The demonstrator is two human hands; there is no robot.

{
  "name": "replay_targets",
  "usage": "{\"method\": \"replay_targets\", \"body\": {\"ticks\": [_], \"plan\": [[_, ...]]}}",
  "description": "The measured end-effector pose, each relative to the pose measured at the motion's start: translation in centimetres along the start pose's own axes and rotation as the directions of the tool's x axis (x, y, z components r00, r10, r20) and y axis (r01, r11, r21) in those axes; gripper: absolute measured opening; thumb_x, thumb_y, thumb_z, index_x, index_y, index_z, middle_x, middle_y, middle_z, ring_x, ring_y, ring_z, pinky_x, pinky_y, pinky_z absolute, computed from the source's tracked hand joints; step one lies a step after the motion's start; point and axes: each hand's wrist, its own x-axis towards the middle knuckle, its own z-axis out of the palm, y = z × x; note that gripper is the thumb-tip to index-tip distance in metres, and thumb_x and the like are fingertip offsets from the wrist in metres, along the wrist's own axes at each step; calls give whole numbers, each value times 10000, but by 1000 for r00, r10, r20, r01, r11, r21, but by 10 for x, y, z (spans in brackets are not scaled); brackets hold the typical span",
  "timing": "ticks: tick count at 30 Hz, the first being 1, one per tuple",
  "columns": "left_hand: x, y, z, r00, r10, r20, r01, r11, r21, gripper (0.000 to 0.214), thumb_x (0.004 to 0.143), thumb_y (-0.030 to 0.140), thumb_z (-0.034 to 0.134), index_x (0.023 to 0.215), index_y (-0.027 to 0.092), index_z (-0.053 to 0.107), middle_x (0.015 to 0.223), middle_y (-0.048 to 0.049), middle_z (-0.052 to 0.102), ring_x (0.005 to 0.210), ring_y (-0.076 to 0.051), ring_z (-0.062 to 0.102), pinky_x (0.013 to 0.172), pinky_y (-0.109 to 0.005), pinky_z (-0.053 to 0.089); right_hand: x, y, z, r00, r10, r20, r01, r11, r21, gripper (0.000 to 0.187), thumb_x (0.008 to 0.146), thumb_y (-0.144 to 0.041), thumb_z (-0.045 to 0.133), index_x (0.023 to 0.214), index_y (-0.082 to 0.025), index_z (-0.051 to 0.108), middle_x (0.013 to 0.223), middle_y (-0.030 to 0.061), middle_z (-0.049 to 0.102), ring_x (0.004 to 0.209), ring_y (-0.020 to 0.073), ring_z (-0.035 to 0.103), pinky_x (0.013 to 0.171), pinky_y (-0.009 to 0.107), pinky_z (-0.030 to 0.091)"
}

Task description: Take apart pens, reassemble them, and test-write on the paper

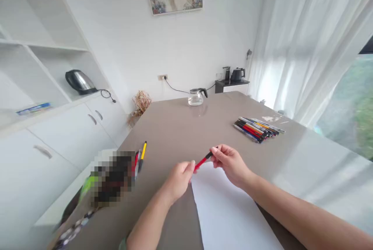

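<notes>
At the far edge of the white paper (230,211), the left hand (181,176) is pinching the red end of a pen (201,163), the right hand (229,162) its black end; it is probably feeling light, stiff, slick; the black part is likely gripping surer.

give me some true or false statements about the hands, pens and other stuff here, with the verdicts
1. The left hand and right hand both touch the red pen. True.
2. The right hand is at the red pen's black end. True.
3. The white paper is rolled up. False: it lies flat on the table.
4. The pile of pens is on the left side of the table. False: it is on the right side.
5. The glass pot stands on the table. True.
6. The glass pot has a red handle. False: its handle is black.
</notes>
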Motion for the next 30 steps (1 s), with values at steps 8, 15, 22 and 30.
{"method": "replay_targets", "body": {"ticks": [8,15,22,30], "plan": [[1,-1,-2,998,36,-42,-35,999,13,409,725,517,407,728,138,560,521,34,435,447,-74,339,462,-208,267,2,0,-1,1000,-7,-19,7,1000,-16,243,713,-388,537,644,-160,487,579,4,528,485,86,452,513,243,354],[0,3,-1,996,69,-56,-72,996,-50,337,705,480,469,732,150,530,556,26,469,481,-86,409,472,-206,312,1,-2,1,999,-19,-39,19,1000,-4,269,701,-407,543,617,-163,468,553,1,528,467,83,438,487,232,343],[-4,8,0,993,-19,119,36,989,-141,456,757,521,339,739,124,564,537,35,391,443,-60,280,443,-203,239,3,-1,-1,999,-3,-38,3,1000,14,257,697,-407,546,656,-159,494,565,1,532,476,83,443,495,231,351],[-1,6,-2,992,128,-19,-128,992,19,357,740,452,423,698,137,587,555,19,422,540,-101,355,511,-219,268,2,3,1,995,-23,-95,17,997,-69,302,698,-411,539,557,-173,418,487,-15,486,441,79,398,471,230,318]]}}
